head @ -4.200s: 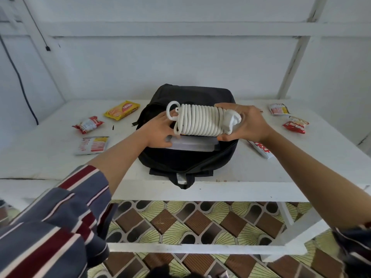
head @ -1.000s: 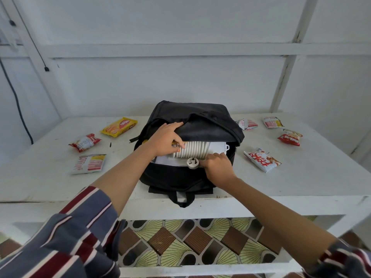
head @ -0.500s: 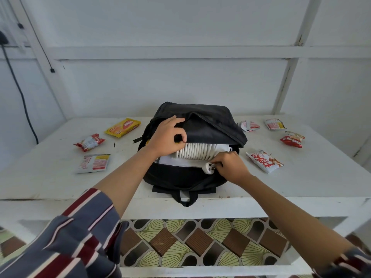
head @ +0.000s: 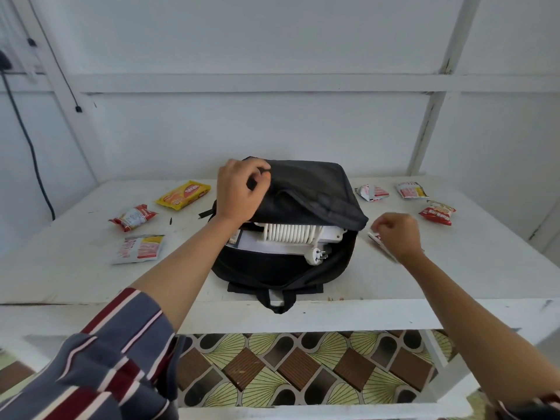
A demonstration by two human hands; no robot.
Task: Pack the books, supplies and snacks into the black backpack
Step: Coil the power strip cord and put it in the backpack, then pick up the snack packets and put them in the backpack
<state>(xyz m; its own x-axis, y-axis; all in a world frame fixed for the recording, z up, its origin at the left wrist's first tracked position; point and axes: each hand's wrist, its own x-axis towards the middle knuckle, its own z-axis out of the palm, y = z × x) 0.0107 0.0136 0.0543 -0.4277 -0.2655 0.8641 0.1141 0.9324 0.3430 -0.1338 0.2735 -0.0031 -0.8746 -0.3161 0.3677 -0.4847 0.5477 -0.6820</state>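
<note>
Black fabric backpack (head: pixel 306 189), mouth: slot under flap lifted by left hand (head: pixel 239 192), mostly blocked by white coiled cable (head: pixel 288 233) and white plug (head: pixel 316 255) at front lip; open white painted desk (head: pixel 185 234) strip alongside, left.

The left arm (head: pixel 181 268) rises from the lower left, its striped sleeve (head: pixel 115 344) at the elbow. At centre, the left hand (head: pixel 241 192) pinches the flap of the black backpack (head: pixel 312 189). The right arm (head: pixel 463 313) comes from the lower right. The right hand (head: pixel 395 234), right of centre, has its fingers curled under.
</note>
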